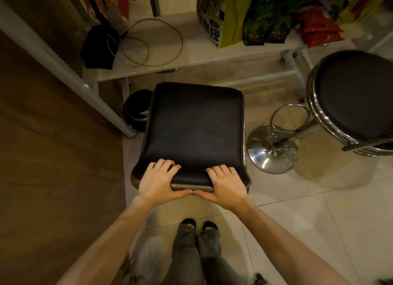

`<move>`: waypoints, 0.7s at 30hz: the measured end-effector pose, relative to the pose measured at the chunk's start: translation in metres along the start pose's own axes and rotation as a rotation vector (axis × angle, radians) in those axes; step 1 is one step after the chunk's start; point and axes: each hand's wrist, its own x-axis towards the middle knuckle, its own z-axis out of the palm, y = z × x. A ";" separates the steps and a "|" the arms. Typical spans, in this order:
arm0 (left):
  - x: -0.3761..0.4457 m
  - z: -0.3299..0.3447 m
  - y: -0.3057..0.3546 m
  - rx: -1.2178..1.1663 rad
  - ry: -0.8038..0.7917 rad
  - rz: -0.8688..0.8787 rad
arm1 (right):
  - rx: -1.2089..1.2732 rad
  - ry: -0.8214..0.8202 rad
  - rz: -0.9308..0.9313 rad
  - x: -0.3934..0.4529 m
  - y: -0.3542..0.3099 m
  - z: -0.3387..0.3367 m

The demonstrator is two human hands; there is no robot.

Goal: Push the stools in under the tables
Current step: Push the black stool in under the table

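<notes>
Both sets of fingers, left hand [157,181] and right hand [226,183], are clamped on the near edge of the square stool [194,133]. It's barely under the counter [212,52], I think. The round stool [357,97], right of it, is untouched.

Yellow bag [221,18]: upside-down print, "1KG" label legible.

left hand [158,181]: lower centre of frame, fingers curled, thumb inward | right hand [226,183]: beside it, mirrored, thumb tips touching | both forearms extended forward
</notes>
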 end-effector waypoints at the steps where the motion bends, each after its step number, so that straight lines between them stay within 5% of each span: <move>1: 0.001 0.000 0.000 0.003 0.000 0.002 | -0.003 -0.003 -0.002 0.001 0.001 -0.001; 21: 0.036 -0.008 -0.005 0.065 0.035 0.011 | -0.128 0.076 -0.066 0.032 0.026 -0.007</move>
